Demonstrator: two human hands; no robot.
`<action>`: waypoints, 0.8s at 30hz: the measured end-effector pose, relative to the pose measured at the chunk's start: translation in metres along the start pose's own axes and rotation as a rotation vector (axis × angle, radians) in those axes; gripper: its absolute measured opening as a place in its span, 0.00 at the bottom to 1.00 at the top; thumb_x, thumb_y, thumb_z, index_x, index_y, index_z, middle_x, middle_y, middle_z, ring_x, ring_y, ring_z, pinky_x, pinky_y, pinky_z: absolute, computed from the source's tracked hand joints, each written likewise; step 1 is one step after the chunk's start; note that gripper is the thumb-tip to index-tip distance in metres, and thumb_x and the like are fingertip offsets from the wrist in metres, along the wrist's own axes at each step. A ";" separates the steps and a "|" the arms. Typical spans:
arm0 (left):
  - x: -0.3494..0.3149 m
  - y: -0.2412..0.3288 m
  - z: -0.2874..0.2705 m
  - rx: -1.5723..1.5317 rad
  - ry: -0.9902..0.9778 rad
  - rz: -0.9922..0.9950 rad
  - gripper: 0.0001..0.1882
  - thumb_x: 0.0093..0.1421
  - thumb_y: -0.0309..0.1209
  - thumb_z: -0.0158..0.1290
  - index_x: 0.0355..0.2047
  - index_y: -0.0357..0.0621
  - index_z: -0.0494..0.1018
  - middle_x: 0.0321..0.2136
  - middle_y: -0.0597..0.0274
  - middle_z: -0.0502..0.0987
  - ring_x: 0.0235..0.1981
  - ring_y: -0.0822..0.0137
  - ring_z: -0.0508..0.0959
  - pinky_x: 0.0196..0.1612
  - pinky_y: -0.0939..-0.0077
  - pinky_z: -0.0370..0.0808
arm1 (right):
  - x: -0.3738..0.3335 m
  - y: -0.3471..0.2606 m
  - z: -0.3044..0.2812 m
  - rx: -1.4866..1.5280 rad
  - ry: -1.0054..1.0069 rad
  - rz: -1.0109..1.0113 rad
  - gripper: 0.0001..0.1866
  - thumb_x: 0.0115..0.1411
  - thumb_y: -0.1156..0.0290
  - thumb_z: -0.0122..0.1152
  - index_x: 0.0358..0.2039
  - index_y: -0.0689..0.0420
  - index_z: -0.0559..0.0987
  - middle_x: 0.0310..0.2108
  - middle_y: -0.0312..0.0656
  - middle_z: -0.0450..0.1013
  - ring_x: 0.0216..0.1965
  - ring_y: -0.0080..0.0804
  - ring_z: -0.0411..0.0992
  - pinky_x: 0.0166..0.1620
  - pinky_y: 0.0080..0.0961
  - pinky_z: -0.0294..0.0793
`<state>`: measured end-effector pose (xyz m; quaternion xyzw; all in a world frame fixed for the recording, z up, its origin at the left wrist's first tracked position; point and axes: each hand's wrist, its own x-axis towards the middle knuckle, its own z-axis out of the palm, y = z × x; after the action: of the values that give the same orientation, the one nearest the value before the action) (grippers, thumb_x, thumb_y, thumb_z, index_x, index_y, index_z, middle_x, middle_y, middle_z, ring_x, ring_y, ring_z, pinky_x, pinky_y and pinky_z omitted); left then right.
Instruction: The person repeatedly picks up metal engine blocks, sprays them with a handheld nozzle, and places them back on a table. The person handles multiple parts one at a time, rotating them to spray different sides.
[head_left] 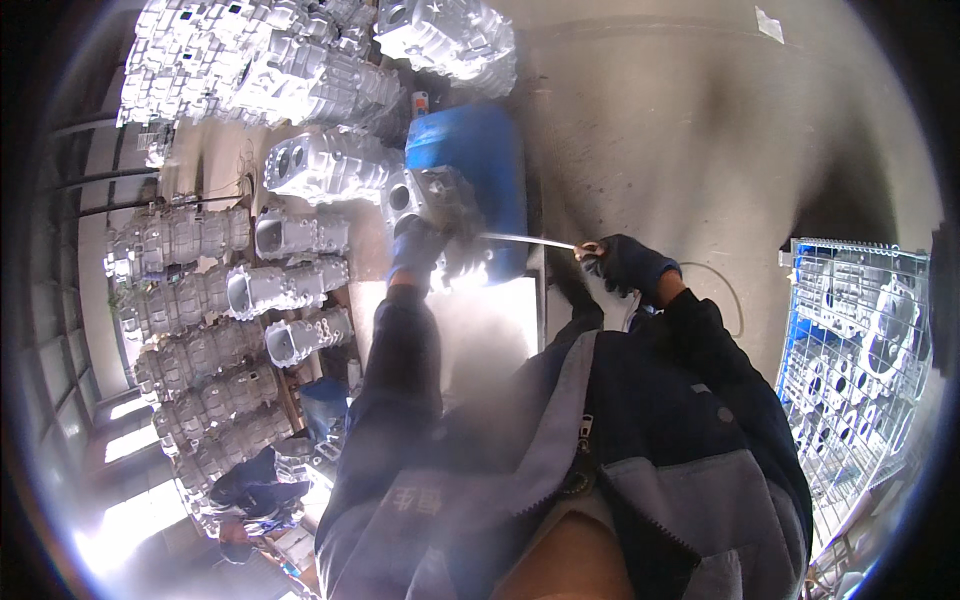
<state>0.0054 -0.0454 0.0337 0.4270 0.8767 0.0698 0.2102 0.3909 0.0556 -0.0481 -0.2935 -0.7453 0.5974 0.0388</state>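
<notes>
My right hand (632, 268), in a dark glove, is closed round the brownish handle of a long, thin metal file (525, 239). The file's bright shaft points left, its tip reaching the side of a silver-grey metal housing casting (450, 200). My left hand (416, 248), also in a dark glove, grips the near edge of that casting; its fingers are partly blurred. The casting has round openings and lies beside a blue plastic drum (475, 145), over a bright, pale surface (490, 320). Glare hides part of the casting's lower side.
Many similar castings (300, 285) stand in rows at the left, with more stacked (260, 70) at the far left. A wire cage (855, 360) holding metal parts is on the right. Another person (260, 495) is at the lower left. Concrete floor (700, 130) spreads at far right.
</notes>
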 end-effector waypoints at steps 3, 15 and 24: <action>0.003 0.007 0.008 0.143 0.085 -0.065 0.28 0.49 0.53 0.68 0.33 0.38 0.77 0.31 0.46 0.79 0.39 0.46 0.79 0.42 0.55 0.74 | 0.004 -0.002 0.003 0.181 0.089 0.316 0.15 0.66 0.59 0.59 0.45 0.56 0.82 0.27 0.39 0.78 0.28 0.27 0.75 0.35 0.26 0.76; 0.014 -0.033 0.033 -0.037 0.187 0.050 0.20 0.50 0.41 0.70 0.32 0.38 0.76 0.26 0.55 0.78 0.30 0.57 0.77 0.35 0.59 0.73 | 0.006 -0.006 0.009 0.438 0.066 0.319 0.16 0.65 0.53 0.61 0.45 0.50 0.81 0.20 0.34 0.73 0.16 0.23 0.69 0.20 0.26 0.70; 0.013 -0.031 0.029 0.072 0.148 0.072 0.22 0.51 0.43 0.68 0.37 0.39 0.78 0.29 0.54 0.80 0.31 0.55 0.79 0.37 0.59 0.74 | -0.007 -0.022 -0.004 0.170 0.120 0.155 0.19 0.64 0.52 0.63 0.48 0.52 0.81 0.21 0.37 0.74 0.17 0.23 0.72 0.21 0.27 0.73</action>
<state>-0.0118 -0.0561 -0.0060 0.4592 0.8758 0.0773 0.1268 0.3892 0.0533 -0.0245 -0.3811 -0.6633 0.6411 0.0616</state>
